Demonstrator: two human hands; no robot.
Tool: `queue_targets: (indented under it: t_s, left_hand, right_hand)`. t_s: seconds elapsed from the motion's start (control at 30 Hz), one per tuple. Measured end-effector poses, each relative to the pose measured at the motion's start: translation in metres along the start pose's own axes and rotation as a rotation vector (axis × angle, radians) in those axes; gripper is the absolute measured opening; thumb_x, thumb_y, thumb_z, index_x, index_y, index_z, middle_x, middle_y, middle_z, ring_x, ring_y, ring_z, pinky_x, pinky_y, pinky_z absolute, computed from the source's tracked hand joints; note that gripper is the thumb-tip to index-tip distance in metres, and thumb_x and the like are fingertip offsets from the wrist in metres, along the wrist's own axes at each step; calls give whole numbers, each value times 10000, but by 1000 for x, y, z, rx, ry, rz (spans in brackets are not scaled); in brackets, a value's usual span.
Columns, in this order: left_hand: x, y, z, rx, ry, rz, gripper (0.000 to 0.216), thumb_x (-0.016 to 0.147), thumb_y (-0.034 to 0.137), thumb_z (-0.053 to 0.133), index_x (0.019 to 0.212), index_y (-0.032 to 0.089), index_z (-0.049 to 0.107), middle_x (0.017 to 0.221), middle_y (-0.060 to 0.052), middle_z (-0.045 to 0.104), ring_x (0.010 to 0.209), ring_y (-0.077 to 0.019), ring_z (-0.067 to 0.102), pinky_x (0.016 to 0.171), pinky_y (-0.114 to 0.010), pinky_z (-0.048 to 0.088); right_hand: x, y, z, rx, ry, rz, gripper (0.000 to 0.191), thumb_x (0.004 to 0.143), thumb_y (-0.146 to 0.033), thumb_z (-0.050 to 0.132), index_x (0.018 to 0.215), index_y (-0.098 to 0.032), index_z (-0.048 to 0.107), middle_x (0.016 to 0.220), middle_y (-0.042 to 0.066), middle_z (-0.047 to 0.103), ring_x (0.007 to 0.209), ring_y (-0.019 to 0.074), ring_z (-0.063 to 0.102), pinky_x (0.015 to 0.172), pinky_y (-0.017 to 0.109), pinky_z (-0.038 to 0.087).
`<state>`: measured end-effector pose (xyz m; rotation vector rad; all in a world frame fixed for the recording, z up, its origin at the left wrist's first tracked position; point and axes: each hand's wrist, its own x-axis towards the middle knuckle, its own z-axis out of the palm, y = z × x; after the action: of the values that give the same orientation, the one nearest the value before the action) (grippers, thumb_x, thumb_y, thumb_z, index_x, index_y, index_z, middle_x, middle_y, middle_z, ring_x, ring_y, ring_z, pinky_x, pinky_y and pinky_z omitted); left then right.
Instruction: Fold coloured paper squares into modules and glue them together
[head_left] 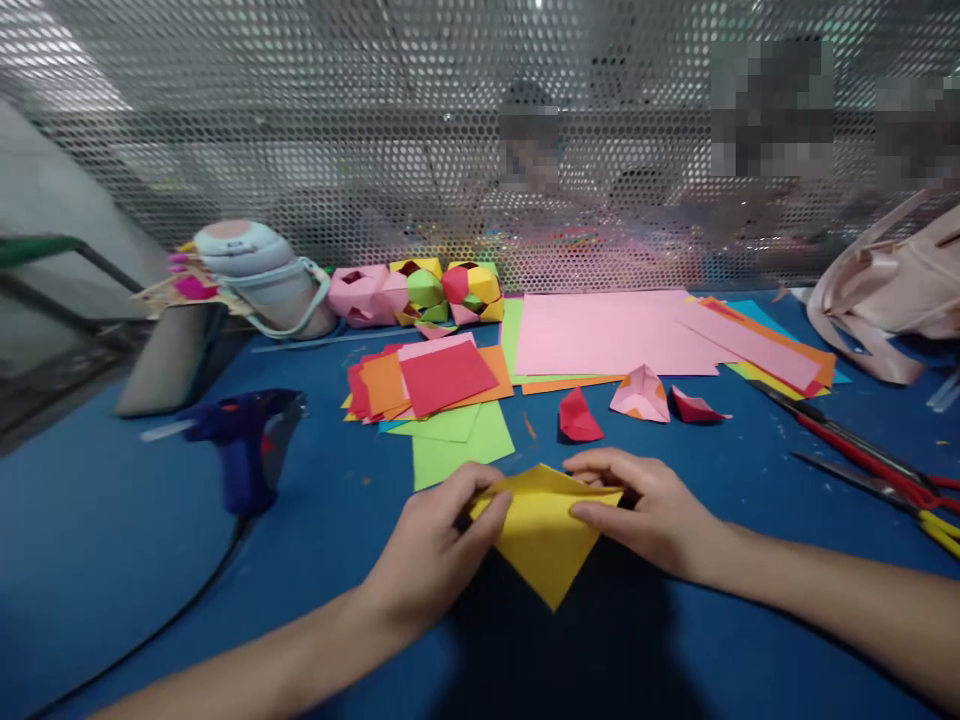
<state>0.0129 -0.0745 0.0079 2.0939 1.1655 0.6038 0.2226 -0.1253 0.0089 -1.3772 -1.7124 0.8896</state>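
Note:
A yellow paper square, partly folded, lies on the blue table in front of me with one corner pointing toward me. My left hand pinches its left edge between thumb and fingers. My right hand pinches its right upper edge, fingers curled over the fold. Just behind the hands lie a folded red piece, a folded pink piece and another red piece. A green sheet lies to the left of them.
A stack of small coloured squares and large pink sheets lie further back. Paper balls, a pale bottle, a blue glue gun with cord sit left. Scissors and a pink bag sit right. Perforated screen behind.

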Motion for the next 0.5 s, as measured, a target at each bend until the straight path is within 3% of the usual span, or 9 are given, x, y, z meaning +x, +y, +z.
queue_targets:
  t_s: [0.1,0.3,0.5]
  left_hand:
    - [2,6,-2,-193,-48,-124,164,822,328,457,816,182,531,595,37,530,534,-103,501,489,-182,378]
    - [2,6,1,-230,-58,-44,150,806,284,493,734,158,531,606,36,478,555,-92,442,524,-195,357]
    - [4,10,8,-526,-165,-120,193,773,299,561,903,157,556,817,-25,622,722,-153,591,617,-235,466]
  right_hand:
    - [2,0,2,110,27,61,247,759,-206,572,1005,-207,587,861,0,660,778,126,616,695,230,495]
    - [10,0,1,314,103,163,228,753,-297,595,946,-185,549,820,17,624,728,141,606,620,255,501]
    - [10,0,5,372,61,161,234,713,-256,629,923,-187,554,804,5,610,712,133,593,606,254,485]
